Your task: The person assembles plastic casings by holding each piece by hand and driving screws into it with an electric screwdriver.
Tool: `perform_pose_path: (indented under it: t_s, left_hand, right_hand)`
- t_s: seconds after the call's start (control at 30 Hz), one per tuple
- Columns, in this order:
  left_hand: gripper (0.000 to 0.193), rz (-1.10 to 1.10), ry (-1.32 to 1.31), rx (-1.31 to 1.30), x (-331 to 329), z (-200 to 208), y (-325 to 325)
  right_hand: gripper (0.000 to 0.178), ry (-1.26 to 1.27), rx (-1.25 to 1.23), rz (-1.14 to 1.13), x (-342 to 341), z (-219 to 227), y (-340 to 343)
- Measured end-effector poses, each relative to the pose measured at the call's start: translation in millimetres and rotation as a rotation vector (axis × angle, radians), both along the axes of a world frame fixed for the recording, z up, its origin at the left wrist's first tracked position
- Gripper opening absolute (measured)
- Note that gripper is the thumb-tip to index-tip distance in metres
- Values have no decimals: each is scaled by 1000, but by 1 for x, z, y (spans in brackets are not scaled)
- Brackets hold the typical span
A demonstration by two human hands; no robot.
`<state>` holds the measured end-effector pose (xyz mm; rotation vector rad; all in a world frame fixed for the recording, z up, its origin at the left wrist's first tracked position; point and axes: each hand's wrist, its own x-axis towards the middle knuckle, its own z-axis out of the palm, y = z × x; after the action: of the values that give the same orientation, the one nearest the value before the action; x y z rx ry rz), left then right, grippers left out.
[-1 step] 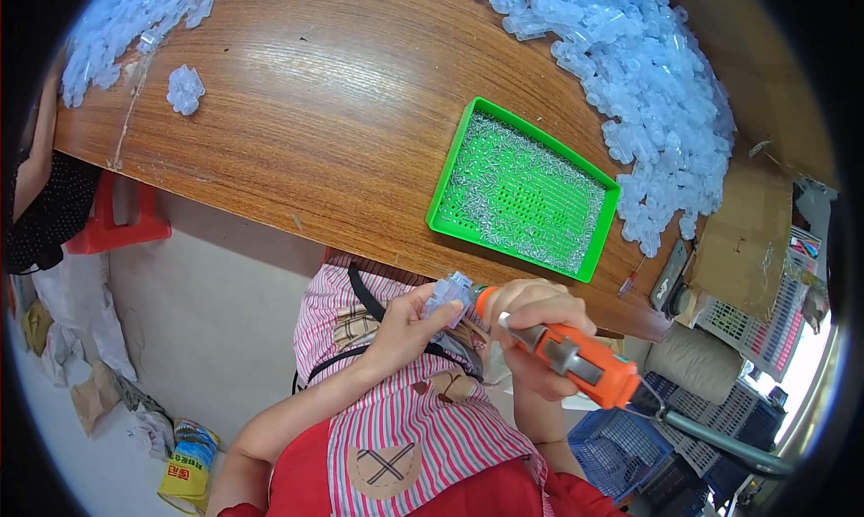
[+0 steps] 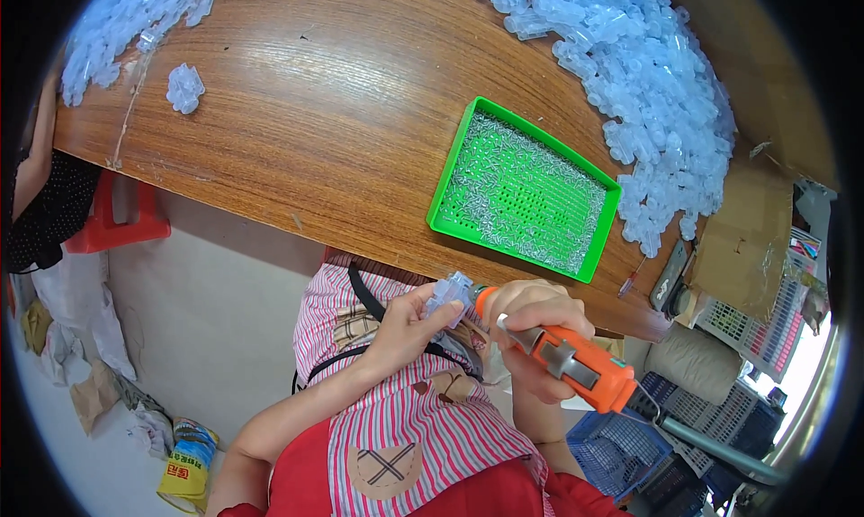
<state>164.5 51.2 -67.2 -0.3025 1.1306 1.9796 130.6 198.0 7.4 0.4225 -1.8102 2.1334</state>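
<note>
Between its thumb and fingers my left hand [image 2: 407, 330] pinches a clear bluish plastic part [image 2: 450, 299], just off the table's front edge and above my lap. My right hand [image 2: 537, 326] is wrapped round an orange power screwdriver [image 2: 589, 370], whose orange-collared nose points left at the part. The tip appears to meet the part, though the exact contact is too small to make out. Beyond my hands, a green tray [image 2: 450, 177] with many small metal screws [image 2: 576, 193] stands on the brown wooden table [image 2: 342, 130].
Heaps of clear plastic parts [image 2: 657, 94] cover the table's back and right. One cluster [image 2: 185, 89] lies apart at left. A red stool [image 2: 121, 220] and another person's arm [image 2: 36, 157] are at far left. Plastic baskets [image 2: 621, 449] and a thread cone [image 2: 693, 364] stand at right.
The rear end of the power screwdriver has shifted very slightly left and down with my right hand. My left hand and the plastic part stay in place.
</note>
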Motion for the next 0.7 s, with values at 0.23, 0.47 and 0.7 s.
perform_pose_path:
  t_s: [0.23,0.47,0.7]
  left_hand:
    - [24,-64,39,-31,-2,0,-2]
    - [24,-14,43,-35,-1,1,-1]
    - [27,-146,-50,76,-12,10,-11]
  right_hand:
    - [71,-11,84,40,-1,4,-1]
    - [70,-32,95,36,0,4,-5]
    - [76,-103,-241,-67,-9,27,12]
